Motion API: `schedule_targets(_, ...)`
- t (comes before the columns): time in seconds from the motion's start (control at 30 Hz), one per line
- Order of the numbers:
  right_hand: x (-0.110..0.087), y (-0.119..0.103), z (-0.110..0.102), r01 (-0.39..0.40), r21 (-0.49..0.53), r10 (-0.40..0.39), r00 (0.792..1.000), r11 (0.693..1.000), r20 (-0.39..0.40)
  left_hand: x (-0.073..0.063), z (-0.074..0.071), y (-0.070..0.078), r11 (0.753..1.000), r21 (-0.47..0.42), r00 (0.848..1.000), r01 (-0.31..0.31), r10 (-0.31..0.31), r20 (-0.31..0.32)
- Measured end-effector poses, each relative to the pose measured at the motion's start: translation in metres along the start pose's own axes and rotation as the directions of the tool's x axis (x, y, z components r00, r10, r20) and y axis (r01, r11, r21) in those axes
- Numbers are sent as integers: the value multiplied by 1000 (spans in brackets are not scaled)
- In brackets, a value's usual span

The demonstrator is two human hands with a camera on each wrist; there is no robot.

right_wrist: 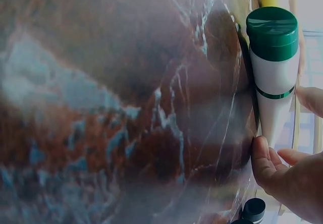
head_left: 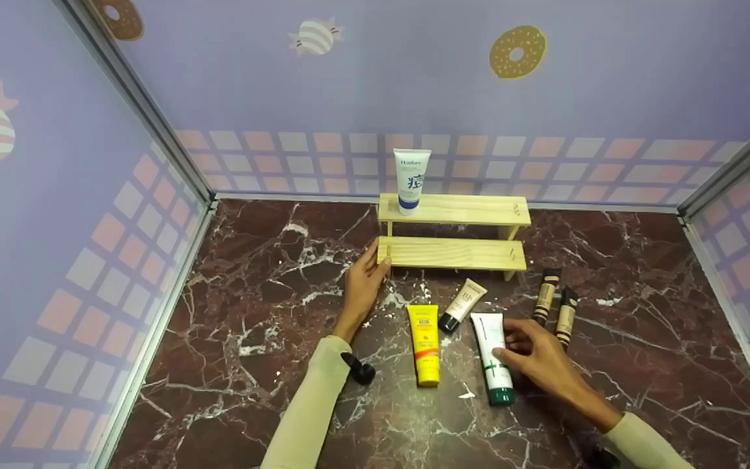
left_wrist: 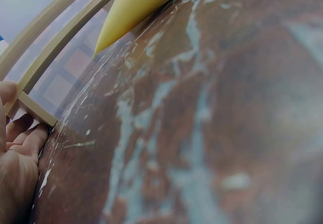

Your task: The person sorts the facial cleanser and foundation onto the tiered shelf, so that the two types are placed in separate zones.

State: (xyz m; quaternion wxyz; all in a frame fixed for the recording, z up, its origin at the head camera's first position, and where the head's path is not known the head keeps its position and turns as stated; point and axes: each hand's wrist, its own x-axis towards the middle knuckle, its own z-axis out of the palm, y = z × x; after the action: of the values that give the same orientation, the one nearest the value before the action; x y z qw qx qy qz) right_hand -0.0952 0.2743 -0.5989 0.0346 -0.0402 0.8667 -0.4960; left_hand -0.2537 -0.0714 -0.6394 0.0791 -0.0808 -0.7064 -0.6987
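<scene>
My left hand [head_left: 363, 283] grips the left end of a two-step wooden display rack [head_left: 450, 253], thumb on the lower step and fingers around its side. In the left wrist view, the fingers [left_wrist: 31, 139] are against the rack's leg [left_wrist: 38, 109]. My right hand [head_left: 538, 358] pinches a white tube with a green cap [head_left: 492, 355] lying on the table, its thumb on the near face. The right wrist view shows the fingertips [right_wrist: 261, 156] at the tube's lower edge. Left of this tube lie a yellow tube [head_left: 424, 345] and a small beige BB cream tube [head_left: 463, 305].
A white tube with a blue cap [head_left: 410, 181] stands on the rack's upper step, at the left. Two slim gold-and-black tubes [head_left: 546, 294] lie beyond my right hand. Patterned panels [head_left: 349, 98] enclose the marbled tabletop [head_left: 251, 293] at the back and sides.
</scene>
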Motion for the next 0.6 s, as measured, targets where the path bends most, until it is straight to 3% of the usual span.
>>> schedule_targets(0.23, -2, 0, 2, -28, -77, 28, 1000, 997, 2, 0, 0, 1, 1000, -2, 1000, -13, 13, 4)
schedule_targets(0.6, -2, -2, 10, -62, -117, 59, 998, 991, -31, 0, 0, 1, 1000, 0, 1000, -13, 13, 2)
